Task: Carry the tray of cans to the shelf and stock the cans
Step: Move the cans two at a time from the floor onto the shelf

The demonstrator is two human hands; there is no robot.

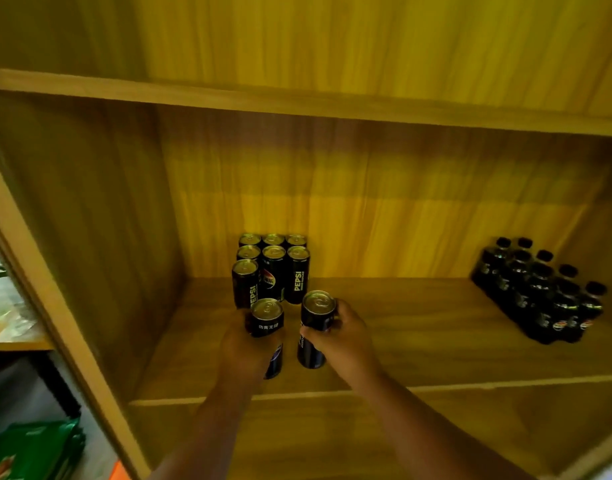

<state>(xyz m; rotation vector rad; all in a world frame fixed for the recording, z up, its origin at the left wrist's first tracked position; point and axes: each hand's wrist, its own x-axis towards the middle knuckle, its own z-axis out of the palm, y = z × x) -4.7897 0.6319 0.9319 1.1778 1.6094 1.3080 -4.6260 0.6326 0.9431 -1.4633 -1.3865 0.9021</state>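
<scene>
Several tall black Pepsi cans (273, 268) stand in rows at the back left of the wooden shelf board (418, 337). My left hand (244, 348) grips one black can (267, 318) just in front of the left column. My right hand (344, 341) grips another black can (316, 317) a little to the right, in front of the right column. Both held cans are upright, at or just above the board. The tray is out of view.
A shrink-wrapped pack of dark bottles (543, 292) sits at the shelf's right side. The shelf's left wall (72, 258) stands close to my left arm, with an upper board (297, 102) overhead. Green packets (34, 448) lie outside at lower left.
</scene>
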